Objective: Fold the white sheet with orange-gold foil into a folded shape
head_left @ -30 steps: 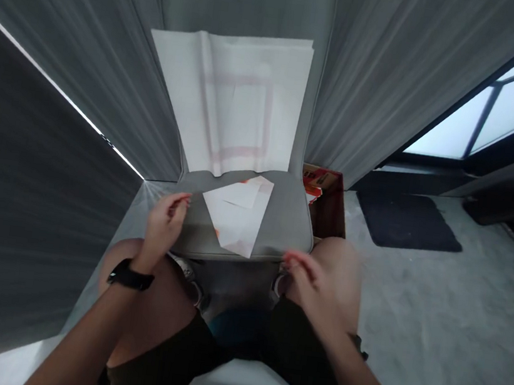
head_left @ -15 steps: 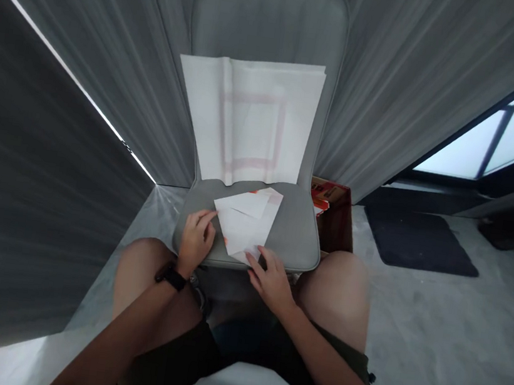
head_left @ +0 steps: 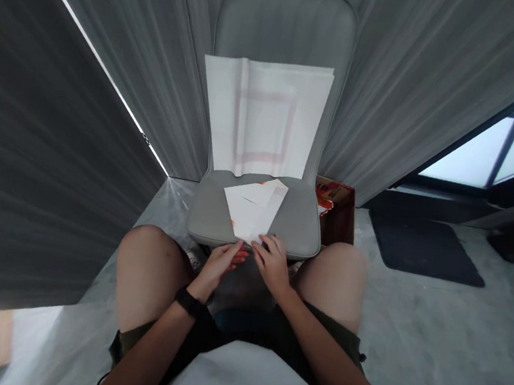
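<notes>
A folded sheet of white paper (head_left: 251,207) with small orange patches at its edges lies on the grey chair seat (head_left: 298,223), its narrow end towards me at the seat's front edge. My left hand (head_left: 220,266), a black band on its wrist, has its thumb at that narrow end, with the fingers curled just below. From the other side, my right hand (head_left: 272,264) grips the same end, thumb and fingertips on the paper. The fingertips partly hide the near corner.
A large creased white sheet (head_left: 267,118) leans against the chair's backrest (head_left: 286,26). To the right of the chair stands an open cardboard box (head_left: 342,213) with red printed items. A dark mat (head_left: 425,246) lies on the floor. My knees flank the seat.
My left hand has moved from the paper's left edge down to its near end, beside my right hand. The view has shifted slightly, putting the chair a little further right.
</notes>
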### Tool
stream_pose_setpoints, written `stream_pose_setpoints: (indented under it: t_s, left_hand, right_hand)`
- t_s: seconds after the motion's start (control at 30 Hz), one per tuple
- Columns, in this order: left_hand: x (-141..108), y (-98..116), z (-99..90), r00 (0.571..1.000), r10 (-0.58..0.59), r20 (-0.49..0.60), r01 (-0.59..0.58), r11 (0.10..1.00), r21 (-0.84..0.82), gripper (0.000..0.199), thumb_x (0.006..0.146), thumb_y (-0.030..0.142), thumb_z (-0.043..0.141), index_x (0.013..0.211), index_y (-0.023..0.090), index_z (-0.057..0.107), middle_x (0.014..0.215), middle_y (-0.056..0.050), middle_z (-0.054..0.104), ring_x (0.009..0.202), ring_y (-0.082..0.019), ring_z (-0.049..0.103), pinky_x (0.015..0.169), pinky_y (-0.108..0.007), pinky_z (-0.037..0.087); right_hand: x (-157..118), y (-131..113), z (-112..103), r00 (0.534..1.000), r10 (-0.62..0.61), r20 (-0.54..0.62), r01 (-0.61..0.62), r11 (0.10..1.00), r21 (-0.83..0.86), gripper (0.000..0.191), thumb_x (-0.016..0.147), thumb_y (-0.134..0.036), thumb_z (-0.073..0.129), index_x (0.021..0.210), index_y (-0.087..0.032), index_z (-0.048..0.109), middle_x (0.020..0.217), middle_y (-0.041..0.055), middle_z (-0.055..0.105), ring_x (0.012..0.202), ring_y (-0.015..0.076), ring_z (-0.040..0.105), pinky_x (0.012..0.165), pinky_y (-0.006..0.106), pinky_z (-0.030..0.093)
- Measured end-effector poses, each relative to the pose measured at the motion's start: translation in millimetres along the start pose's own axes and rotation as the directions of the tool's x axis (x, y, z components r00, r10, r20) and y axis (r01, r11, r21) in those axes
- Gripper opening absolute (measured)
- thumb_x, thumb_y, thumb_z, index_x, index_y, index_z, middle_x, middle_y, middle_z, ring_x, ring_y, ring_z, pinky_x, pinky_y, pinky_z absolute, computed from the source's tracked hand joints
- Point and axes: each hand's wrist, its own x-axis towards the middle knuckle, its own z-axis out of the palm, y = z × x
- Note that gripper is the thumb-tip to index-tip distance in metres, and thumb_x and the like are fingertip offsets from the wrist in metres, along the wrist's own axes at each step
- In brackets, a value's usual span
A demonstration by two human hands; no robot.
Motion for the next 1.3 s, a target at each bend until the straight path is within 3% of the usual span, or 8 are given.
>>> stream_pose_setpoints:
  t_s: [0.1,0.3,0.5,0.6,0.8,0.93,1.17,1.3]
  left_hand:
    - [2,7,6.0,0.994,0.085,-0.063,-0.082,0.996,0.041,0.069,0.067,0.076,0.082,0.095,0.013,0.082,0.095,-0.013,0.080,0.062,-0.013,0.059,0.047,-0.022,0.027]
    - [19,9,11.1,0.956,0.285,-0.070,-0.255,0.926,0.280,0.076,0.071,0.089,0.065,0.082,0.015,0.079,0.074,-0.007,0.074,0.059,-0.016,0.055,0.056,-0.028,0.036]
    - [17,18,-3.2,0.945,0.327,-0.031,-0.267,0.821,0.504,0.074,0.073,0.090,0.052,0.063,0.019,0.072,0.048,-0.001,0.053,0.051,-0.018,0.051,0.056,-0.030,0.031]
    - [4,17,-12.7,0.938,0.342,-0.059,-0.258,0.801,0.540,0.073,0.075,0.089,0.047,0.065,0.020,0.071,0.049,-0.001,0.055,0.050,-0.018,0.053,0.056,-0.029,0.034]
    - [-4,10,-8.4,0.957,0.287,-0.054,-0.230,0.856,0.463,0.069,0.077,0.084,0.050,0.084,0.020,0.074,0.071,-0.006,0.072,0.054,-0.019,0.061,0.059,-0.031,0.045]
    - [3,21,1.0,0.882,0.449,-0.139,-0.258,0.709,0.656,0.051,0.086,0.068,0.054,0.098,0.023,0.074,0.089,-0.007,0.078,0.071,-0.024,0.072,0.071,-0.033,0.048]
    - [27,43,1.8,0.916,0.352,-0.191,-0.115,0.688,0.717,0.046,0.083,0.065,0.060,0.089,0.020,0.070,0.083,-0.009,0.074,0.078,-0.026,0.068,0.067,-0.032,0.043]
    - [36,45,-3.0,0.961,0.275,-0.027,-0.207,0.780,0.590,0.052,0.077,0.072,0.062,0.078,0.020,0.066,0.074,-0.005,0.068,0.072,-0.021,0.062,0.064,-0.030,0.041]
  right_hand:
    - [-8,-15,0,0.997,0.075,0.001,-0.075,0.993,0.087,0.027,0.100,-0.017,0.060,0.112,-0.026,0.082,0.123,0.0108,0.075,0.117,0.0273,0.067,0.113,0.055,0.052]
    - [-19,-28,-27,0.968,0.238,0.084,-0.252,0.925,0.284,0.032,0.100,-0.023,0.057,0.123,-0.028,0.080,0.126,0.0095,0.076,0.119,0.0247,0.070,0.107,0.045,0.058]
    - [41,37,-84,0.958,0.250,0.139,-0.280,0.918,0.281,0.030,0.098,-0.034,0.057,0.113,-0.025,0.082,0.125,0.0106,0.076,0.117,0.0254,0.071,0.103,0.042,0.058]
    - [98,85,-103,0.899,0.418,0.130,-0.432,0.896,0.101,0.031,0.095,-0.032,0.055,0.108,-0.022,0.081,0.114,0.0104,0.080,0.107,0.0261,0.073,0.100,0.042,0.058]
    - [194,145,-76,0.811,0.548,0.205,-0.560,0.828,0.001,0.030,0.096,-0.028,0.052,0.089,-0.019,0.079,0.095,0.0120,0.079,0.100,0.0271,0.071,0.091,0.034,0.053]
    - [224,157,-46,0.718,0.605,0.345,-0.625,0.778,-0.063,0.034,0.097,-0.034,0.057,0.072,-0.017,0.072,0.071,0.0075,0.070,0.079,0.0233,0.066,0.075,0.030,0.048]
    - [221,151,-45,0.620,0.600,0.506,-0.666,0.743,-0.066,0.020,0.082,-0.029,0.075,0.068,-0.015,0.070,0.067,0.0037,0.065,0.068,0.0167,0.056,0.066,0.028,0.038]
    - [191,142,-69,0.611,0.582,0.537,-0.685,0.729,-0.010,0.022,0.079,-0.028,0.073,0.061,-0.017,0.067,0.062,0.0002,0.061,0.062,0.0146,0.053,0.059,0.027,0.034]
